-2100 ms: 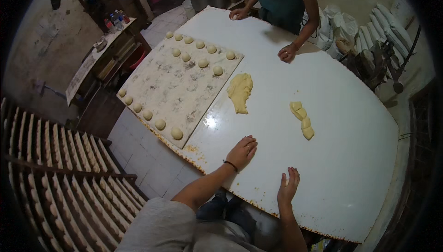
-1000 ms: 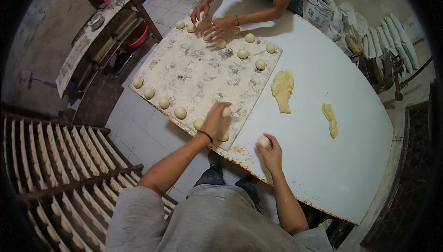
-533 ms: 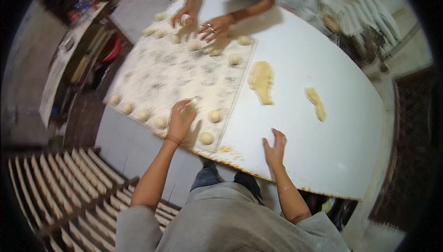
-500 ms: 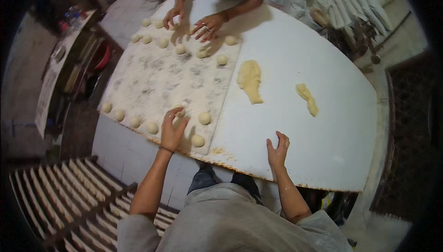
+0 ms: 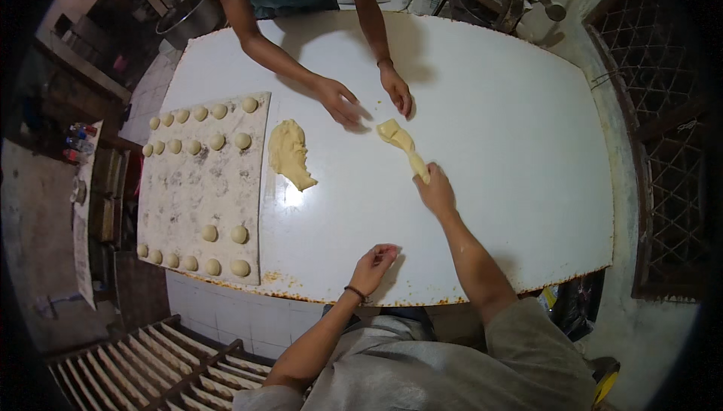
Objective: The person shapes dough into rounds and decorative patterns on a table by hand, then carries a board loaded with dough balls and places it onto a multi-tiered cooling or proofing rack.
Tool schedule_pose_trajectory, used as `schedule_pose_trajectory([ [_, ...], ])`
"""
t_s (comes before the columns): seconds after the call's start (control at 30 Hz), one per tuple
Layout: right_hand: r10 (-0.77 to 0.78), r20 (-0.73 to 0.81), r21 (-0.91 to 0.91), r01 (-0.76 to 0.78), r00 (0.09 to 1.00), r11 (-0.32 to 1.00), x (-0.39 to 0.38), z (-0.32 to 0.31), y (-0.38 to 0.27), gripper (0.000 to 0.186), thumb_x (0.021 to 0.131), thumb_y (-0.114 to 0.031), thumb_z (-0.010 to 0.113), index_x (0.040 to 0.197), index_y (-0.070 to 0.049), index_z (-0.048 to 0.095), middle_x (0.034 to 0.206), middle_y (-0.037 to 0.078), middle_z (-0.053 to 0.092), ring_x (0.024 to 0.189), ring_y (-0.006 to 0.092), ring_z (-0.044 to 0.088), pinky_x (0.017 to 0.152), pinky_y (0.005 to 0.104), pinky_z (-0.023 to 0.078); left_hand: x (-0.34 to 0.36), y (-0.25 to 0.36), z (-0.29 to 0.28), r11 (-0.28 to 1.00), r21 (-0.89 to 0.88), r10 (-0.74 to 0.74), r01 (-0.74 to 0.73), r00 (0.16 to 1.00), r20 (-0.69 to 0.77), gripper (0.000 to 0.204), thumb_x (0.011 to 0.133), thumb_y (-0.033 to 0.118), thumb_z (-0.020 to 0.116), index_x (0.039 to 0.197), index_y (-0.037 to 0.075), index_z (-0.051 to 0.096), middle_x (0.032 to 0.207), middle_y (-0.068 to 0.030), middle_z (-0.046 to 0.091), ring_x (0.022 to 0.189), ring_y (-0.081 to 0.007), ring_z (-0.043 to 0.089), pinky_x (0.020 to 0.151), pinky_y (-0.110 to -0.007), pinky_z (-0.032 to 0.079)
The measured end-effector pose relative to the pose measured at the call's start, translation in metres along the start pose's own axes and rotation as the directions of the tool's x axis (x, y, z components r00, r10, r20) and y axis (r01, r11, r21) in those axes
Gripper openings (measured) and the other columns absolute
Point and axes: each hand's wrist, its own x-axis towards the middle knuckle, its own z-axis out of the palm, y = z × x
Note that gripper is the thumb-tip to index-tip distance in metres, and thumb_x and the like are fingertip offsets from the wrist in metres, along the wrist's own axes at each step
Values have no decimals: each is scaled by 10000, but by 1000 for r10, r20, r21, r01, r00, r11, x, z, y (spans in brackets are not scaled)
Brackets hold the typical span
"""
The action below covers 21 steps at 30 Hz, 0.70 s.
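My right hand (image 5: 437, 194) grips the near end of a long, pale yellow strip of dough (image 5: 403, 143) on the white table. The strip's wider far end lies flat close to a co-worker's hands. Nearer the front edge, my left hand (image 5: 373, 268) hovers over the table with its fingers curled together, and nothing shows in them. A larger, irregular slab of dough (image 5: 288, 153) lies to the left of the strip, beside a floured board (image 5: 181, 196). Round dough balls (image 5: 239, 234) sit on that board in rows along its far and near sides.
Across the white table (image 5: 520, 185), a co-worker's left-side hand (image 5: 340, 102) and right-side hand (image 5: 397, 91) reach in above the strip. A slatted rack (image 5: 143, 366) stands at lower left, a large metal pot (image 5: 192, 19) at far left. A lattice window (image 5: 655, 140) is on the right.
My right hand has reached forward and taken hold of the dough strip. My left hand has left the board and its fingers have closed. The co-worker's hands have moved from the board toward the strip.
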Motion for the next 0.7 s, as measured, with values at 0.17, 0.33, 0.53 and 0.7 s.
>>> schedule_pose_trajectory([
  [0.17, -39, 374, 245, -58, 927, 968, -130, -21, -3, 411, 884, -291, 803, 1152, -81, 573, 1035, 197, 731, 989, 421, 723, 857, 469, 563, 59, 8, 40, 989, -73, -134, 128, 988, -81, 520, 992, 376, 759, 1309, -28, 675, 1169, -127, 756, 1054, -189, 725, 893, -323, 578],
  [0.33, 53, 563, 188, -191, 824, 963, -165, -72, -28, 471, 871, -341, 833, 1178, -68, 601, 984, 184, 710, 964, 390, 698, 843, 459, 547, 20, -2, 14, 982, 185, 100, -39, 936, -336, 458, 956, 294, 806, 1242, -47, 697, 1021, -155, 780, 901, -189, 748, 791, -338, 606],
  [0.53, -147, 52, -127, 153, 988, 980, -181, -62, 48, 390, 964, -314, 750, 1246, -57, 666, 1293, 211, 628, 1281, 406, 556, 1132, 548, 375, 28, -4, -64, 666, 675, 587, -317, 782, -212, 433, 930, 244, 761, 1266, -16, 677, 1406, -220, 625, 1352, -362, 528, 1169, -490, 384],
  [0.7, -266, 179, -5, 272, 947, 962, -220, -5, 7, 420, 1018, -122, 658, 1431, -53, 618, 1462, 183, 591, 1447, 404, 467, 1249, 540, 323, 5, -31, -44, 435, 712, 577, -551, 778, 250, 335, 980, 188, 704, 1292, 66, 717, 1396, -142, 676, 1406, -314, 545, 1258, -477, 339],
])
